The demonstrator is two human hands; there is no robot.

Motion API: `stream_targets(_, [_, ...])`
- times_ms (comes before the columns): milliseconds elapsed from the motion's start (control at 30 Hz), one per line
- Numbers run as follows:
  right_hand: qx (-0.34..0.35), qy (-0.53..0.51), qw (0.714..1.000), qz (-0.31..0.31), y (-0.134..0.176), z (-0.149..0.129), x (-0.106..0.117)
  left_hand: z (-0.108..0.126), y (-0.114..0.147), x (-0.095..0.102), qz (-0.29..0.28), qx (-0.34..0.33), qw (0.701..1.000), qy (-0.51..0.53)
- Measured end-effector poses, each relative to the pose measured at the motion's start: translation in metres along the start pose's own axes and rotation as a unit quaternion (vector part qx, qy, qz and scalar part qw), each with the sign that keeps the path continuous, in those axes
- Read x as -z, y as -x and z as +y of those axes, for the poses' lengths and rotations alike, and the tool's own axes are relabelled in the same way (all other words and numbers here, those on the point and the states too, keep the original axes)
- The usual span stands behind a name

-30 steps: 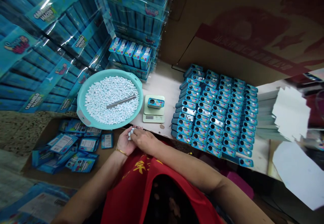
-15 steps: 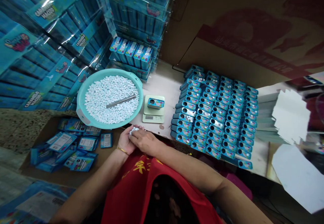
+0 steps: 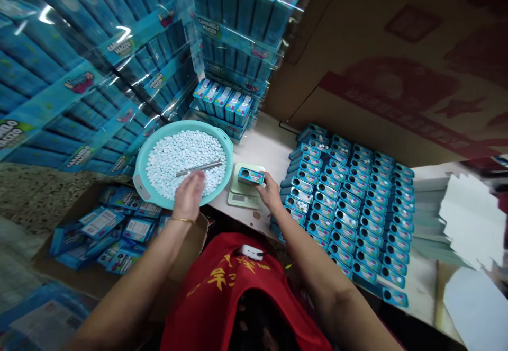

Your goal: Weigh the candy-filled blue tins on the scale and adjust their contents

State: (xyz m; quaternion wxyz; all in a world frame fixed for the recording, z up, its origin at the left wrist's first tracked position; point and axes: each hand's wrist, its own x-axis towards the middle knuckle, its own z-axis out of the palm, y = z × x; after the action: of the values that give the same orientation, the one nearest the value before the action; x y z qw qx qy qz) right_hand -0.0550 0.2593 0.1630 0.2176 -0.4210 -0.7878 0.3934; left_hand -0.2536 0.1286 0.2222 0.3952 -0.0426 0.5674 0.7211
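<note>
Right hand (image 3: pixel 270 192): fingers closed narrowly on the near right end of a blue tin (image 3: pixel 251 175), over the pan of a pale scale (image 3: pixel 243 189). Cannot tell whether resting on the pan or lifted just clear. Held by one end, probably to leave the round hole at the other end uncovered; labelled face upward, scale display in view on the near side.

Left hand (image 3: pixel 189 195): over the near rim of a turquoise bowl (image 3: pixel 142 188), fingers extended toward the contents, blurred. Cannot tell whether gripping anything.

Inside the bowl: a broad bed of white pellets (image 3: pixel 174 152), with a slim metal tool (image 3: pixel 210 166) laid across the top, likely for easy picking up. Bowl just left of the scale, presumably for keeping both close to hand.

Right of the scale, on the table (image 3: pixel 273 126): rows of blue tins (image 3: pixel 345 222), packed side by side, holes upward, probably for mutual support and open access. Pellets visible on top of a few.

Near left, below the bowl: a cardboard box (image 3: pixel 192 248) with blue packages (image 3: pixel 137 228) piled loosely, apparently without need of order
</note>
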Motion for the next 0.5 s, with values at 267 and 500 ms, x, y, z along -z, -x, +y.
stream_targets(267, [0.336, 0.339, 0.874, -0.095, 0.018, -0.107, 0.046, -0.041, 0.007, -0.05, -0.103, 0.304, 0.928, 0.189])
stream_targets(500, [0.412, 0.425, 0.797, -0.121, 0.026, -0.127, 0.045, -0.049, 0.0, -0.051, -0.131, 0.325, 0.919, 0.181])
